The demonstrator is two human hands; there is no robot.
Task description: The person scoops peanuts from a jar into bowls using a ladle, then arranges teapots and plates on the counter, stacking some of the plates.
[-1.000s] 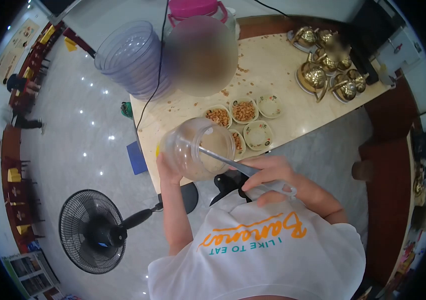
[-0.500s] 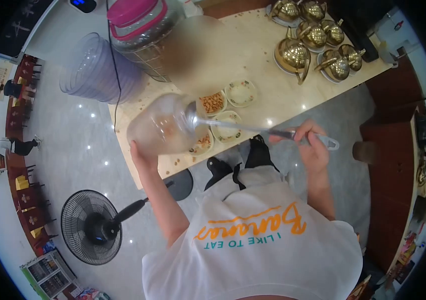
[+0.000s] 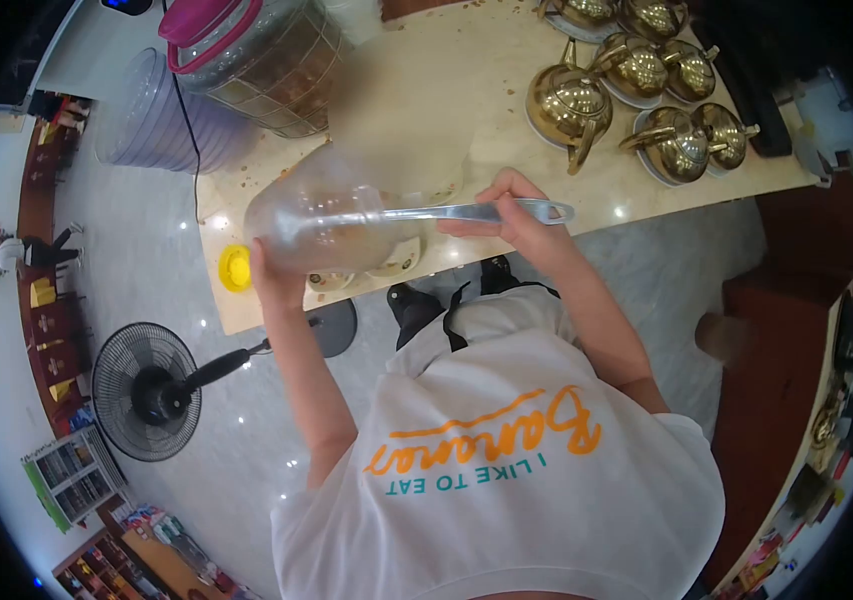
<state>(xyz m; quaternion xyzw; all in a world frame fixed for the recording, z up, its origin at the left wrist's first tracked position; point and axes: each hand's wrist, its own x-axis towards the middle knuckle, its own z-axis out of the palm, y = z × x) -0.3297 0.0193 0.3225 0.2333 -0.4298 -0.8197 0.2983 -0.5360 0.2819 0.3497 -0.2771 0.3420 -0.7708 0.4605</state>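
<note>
My left hand (image 3: 274,280) grips a clear plastic jar (image 3: 321,225) from its near left side; the jar lies tilted above the table with its mouth to the right. In my right hand (image 3: 526,222) is a long-handled metal spoon (image 3: 426,212), its fingers wrapped round the handle. The spoon's head reaches inside the jar and is blurred by the plastic. Beneath the jar, a patterned bowl (image 3: 401,262) and a second bowl (image 3: 329,283) show only in part. What they hold is mostly hidden.
A yellow lid (image 3: 235,268) lies at the table's left edge. Stacked clear tubs (image 3: 151,120) and a large pink-lidded jar (image 3: 276,75) stand behind. Several gold teapots (image 3: 568,100) sit at the back right. A black fan (image 3: 146,390) stands on the floor left.
My right hand has moved left and up, pushing the spoon from the jar's mouth deep inside. The jar has shifted slightly, and the yellow lid has come into view.
</note>
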